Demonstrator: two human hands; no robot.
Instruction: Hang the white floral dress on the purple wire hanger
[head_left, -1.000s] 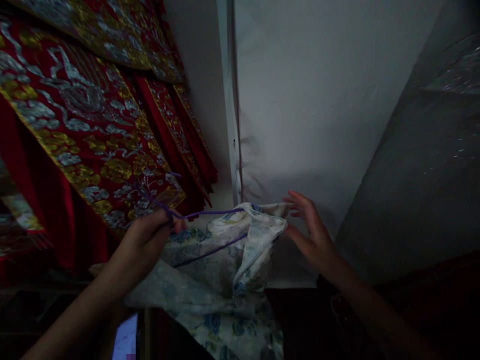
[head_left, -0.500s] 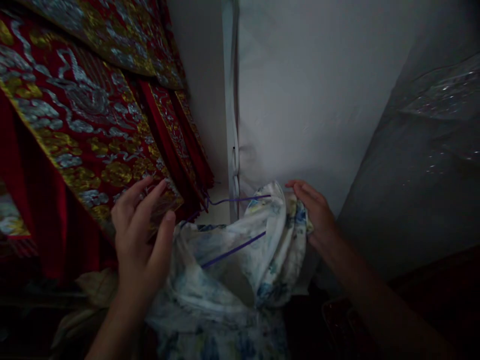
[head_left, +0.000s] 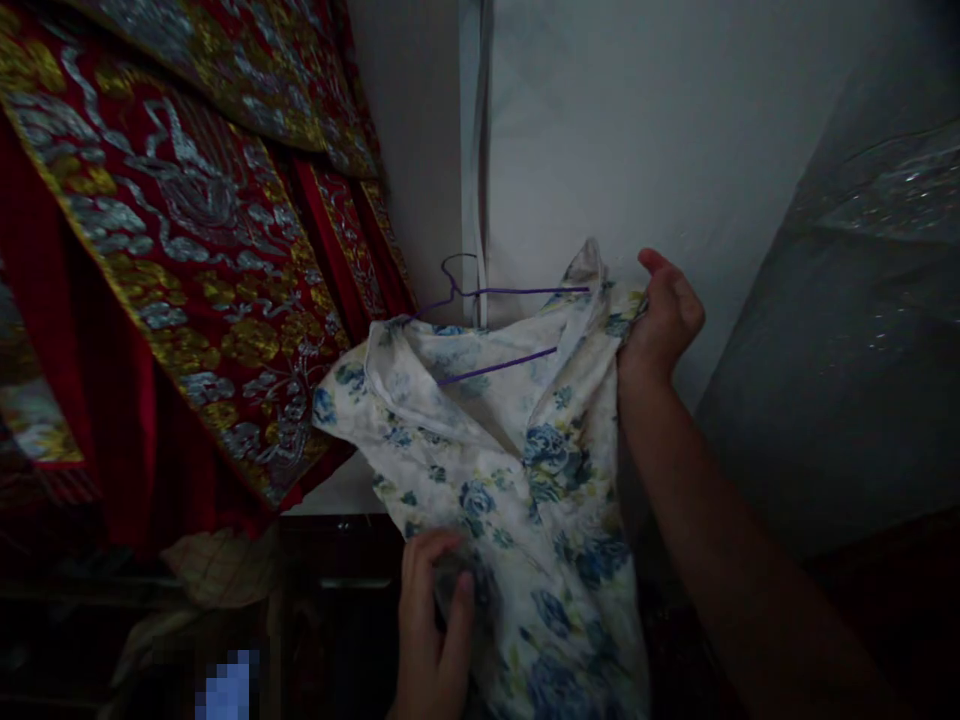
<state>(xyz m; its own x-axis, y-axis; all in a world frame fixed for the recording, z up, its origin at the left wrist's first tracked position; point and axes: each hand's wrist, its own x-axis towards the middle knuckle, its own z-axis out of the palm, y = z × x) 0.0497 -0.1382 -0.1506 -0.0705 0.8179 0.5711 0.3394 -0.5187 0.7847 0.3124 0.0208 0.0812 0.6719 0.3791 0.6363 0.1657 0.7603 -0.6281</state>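
Note:
A white shirt with blue flowers [head_left: 480, 500] hangs spread on a thin purple wire hanger [head_left: 499, 366], its V-shaped neck open and facing me. The hanger's hook rises above the collar, and its bars show through the neck opening. At the shirt's right shoulder, my right hand [head_left: 667, 315] is closed with curled fingers at the sleeve's edge. My left hand [head_left: 435, 620] is lower, in front of the shirt's body, with thumb and fingers apart. Whether its fingertips touch the cloth is hard to see.
Red embroidered cloth with gold and silver patterns [head_left: 202, 270] hangs on the left. Behind the shirt is a pale wall [head_left: 637, 130] with a white strip or cord [head_left: 480, 130]. Clear plastic sheeting [head_left: 862, 240] covers the right side. A checked cloth bundle [head_left: 221, 565] lies lower left.
The shirt and hanger have risen, and the shirt has spread out flatter. My right hand went up with the sleeve. My left hand moved down and right, from beside the collar to the shirt's front.

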